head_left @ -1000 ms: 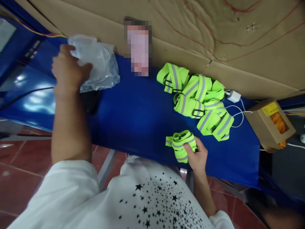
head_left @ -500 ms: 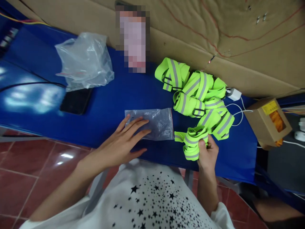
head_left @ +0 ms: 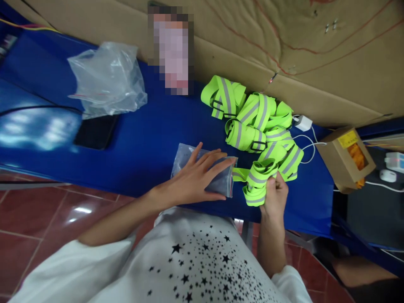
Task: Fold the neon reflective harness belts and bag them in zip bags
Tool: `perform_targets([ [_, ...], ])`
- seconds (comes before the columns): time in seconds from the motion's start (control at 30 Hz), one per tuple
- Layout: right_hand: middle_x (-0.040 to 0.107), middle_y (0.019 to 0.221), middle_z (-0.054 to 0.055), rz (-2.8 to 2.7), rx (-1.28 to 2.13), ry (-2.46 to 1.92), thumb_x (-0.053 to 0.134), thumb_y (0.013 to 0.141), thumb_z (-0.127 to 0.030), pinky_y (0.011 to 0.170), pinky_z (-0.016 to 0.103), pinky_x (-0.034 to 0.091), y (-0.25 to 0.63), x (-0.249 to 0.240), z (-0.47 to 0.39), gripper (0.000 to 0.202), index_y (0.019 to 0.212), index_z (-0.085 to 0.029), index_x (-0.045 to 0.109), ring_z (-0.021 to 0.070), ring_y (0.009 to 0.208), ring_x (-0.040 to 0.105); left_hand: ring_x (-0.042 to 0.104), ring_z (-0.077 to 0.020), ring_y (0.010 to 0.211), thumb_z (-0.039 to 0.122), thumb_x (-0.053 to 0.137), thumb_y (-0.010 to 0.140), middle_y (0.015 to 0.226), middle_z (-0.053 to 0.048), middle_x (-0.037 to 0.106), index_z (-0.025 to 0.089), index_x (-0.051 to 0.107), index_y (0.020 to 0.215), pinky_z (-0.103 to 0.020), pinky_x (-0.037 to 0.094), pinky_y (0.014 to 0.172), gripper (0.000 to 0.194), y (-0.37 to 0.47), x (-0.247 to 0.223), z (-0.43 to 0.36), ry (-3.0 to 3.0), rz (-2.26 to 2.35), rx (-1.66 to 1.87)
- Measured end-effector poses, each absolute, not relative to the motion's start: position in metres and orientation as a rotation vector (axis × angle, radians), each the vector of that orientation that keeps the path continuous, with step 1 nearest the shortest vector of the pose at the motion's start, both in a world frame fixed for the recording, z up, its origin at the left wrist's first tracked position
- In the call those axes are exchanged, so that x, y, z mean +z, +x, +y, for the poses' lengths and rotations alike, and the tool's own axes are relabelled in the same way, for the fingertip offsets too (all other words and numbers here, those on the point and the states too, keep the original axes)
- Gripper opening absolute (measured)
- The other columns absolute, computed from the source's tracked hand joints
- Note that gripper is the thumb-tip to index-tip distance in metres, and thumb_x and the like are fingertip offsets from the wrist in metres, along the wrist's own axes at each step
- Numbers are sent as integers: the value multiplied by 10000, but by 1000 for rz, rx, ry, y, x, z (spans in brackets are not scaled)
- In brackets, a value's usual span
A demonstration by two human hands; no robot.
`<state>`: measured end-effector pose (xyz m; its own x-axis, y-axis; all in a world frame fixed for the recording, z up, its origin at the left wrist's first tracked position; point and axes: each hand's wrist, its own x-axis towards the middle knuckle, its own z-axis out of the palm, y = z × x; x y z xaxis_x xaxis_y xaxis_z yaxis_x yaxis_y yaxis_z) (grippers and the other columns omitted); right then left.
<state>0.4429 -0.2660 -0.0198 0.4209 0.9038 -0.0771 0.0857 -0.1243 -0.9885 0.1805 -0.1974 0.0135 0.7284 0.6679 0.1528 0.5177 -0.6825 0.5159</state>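
My left hand [head_left: 197,179] lies spread, palm down, over a small clear zip bag [head_left: 182,160], its fingertips near the bag's right end. In my right hand [head_left: 274,195] is a rolled neon-yellow reflective strap [head_left: 257,181], pinched at its right side. The strap's loose end points left and meets the bag's opening edge; whether it is inside I cannot tell. Behind it lies a heap of several similar rolled straps [head_left: 249,139] with grey stripes and black buckles.
At the left on the blue table [head_left: 148,147] lie a large crumpled plastic bag [head_left: 110,80] and a dark phone [head_left: 94,132]. A white charger [head_left: 303,123] with cable and a cardboard box [head_left: 344,160] stand right. A person's arm [head_left: 362,271] shows at lower right.
My left hand has moved right across the small bag, whose right end is now closer to the strap's loose end. My right hand still holds the rolled strap. The view has shifted slightly.
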Motion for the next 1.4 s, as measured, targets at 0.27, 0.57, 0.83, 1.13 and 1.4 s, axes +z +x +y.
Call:
perform_targets([
  [0.27,781,937,4,-1478,1164,-1524,801,808,-465,721,288,583,434,1,-255,379,1109,-246,731,183,803,718,457,-342,1416,610,684,877,1436,-187,533,212,183,1611,-656,92,1268,974,177,7,-201,2465,810,557],
  [0.57,768,1133,38,-1895,1045,-1645,687,926,-455,835,324,584,423,19,-252,394,1265,-258,644,212,939,746,405,-384,1450,764,668,783,1512,-221,467,157,253,1599,-682,57,1248,1098,184,-1,-203,2471,874,326],
  [0.83,718,1000,103,-2110,822,-1710,395,1070,-320,786,340,538,411,23,-257,343,1120,-179,704,224,932,703,487,-348,1393,696,676,828,1447,-198,557,141,309,1560,-621,177,1254,989,194,-1,-213,2560,763,294],
  [1.13,633,916,67,-1876,545,-1696,495,999,-254,732,327,495,396,20,-253,121,987,-195,600,195,856,629,462,-325,1411,491,714,901,1502,-196,510,88,327,1546,-557,239,1255,853,197,12,-206,2730,768,214],
  [1.4,609,718,4,-1798,403,-1711,446,1008,-234,651,281,463,391,19,-239,245,786,-228,550,145,668,592,482,-326,1387,572,647,921,1481,-208,529,57,354,1519,-534,304,1225,842,202,10,-204,2762,779,273],
])
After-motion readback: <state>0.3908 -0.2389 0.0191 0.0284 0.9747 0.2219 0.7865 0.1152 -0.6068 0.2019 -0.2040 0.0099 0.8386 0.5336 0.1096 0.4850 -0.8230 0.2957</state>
